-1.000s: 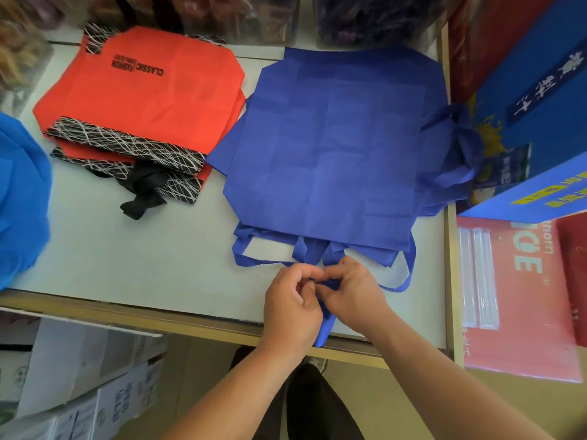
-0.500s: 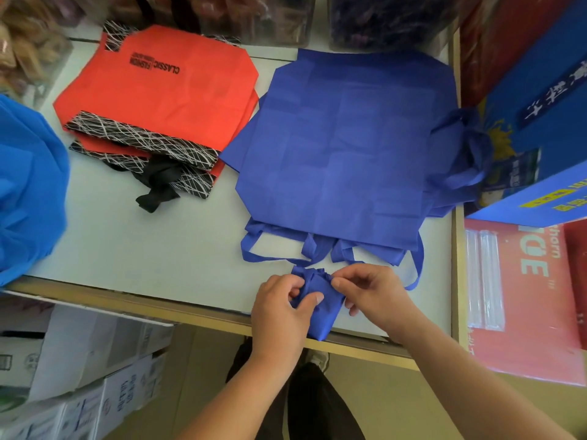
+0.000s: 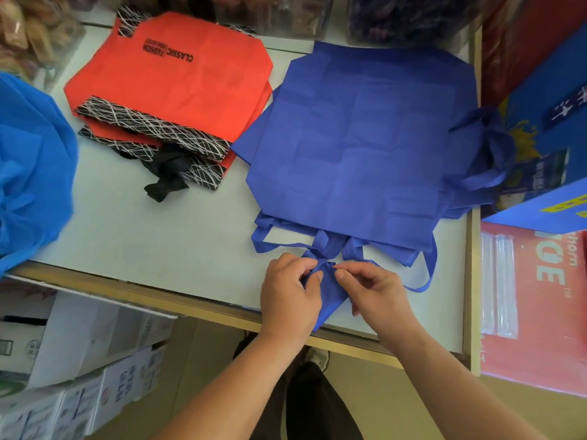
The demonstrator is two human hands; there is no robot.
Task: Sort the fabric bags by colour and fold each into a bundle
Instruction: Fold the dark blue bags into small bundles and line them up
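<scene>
Step in hand, as I read it: tying off the dark blue stack. The flat pile of royal-blue non-woven fabric bags (image 3: 359,138) lies on the right half of the pale grey surface (image 3: 143,242), mouths toward the near edge. Its blue handle straps (image 3: 327,246) are gathered into one bunch just in front of the pile. The left hand (image 3: 290,296) has its fingers curled round the bunch from the left, and the right hand (image 3: 378,295) pinches it between thumb and forefinger from the right. So both hands are clamped on the straps, thumbs nearly meeting at a small twist of fabric. A tail of blue hangs down between the wrists toward the front edge. Can't tell if a knot is closed, since the fingers cover it. Some strap loops lie slack outside the bunch on either side. The orange-red fabric bags with black line-patterned trim (image 3: 178,81) sit up against the blue pile's left side with their black handles (image 3: 168,179) knotted, so that colour looks done. A heap of lighter blue fabric (image 3: 28,169) at the left edge looks not yet bundled. Likely next move: pull the tail through and cinch. That needs the bunch held tight against the pile so the bags don't fan out, with the slack loops drawn in first.
</scene>
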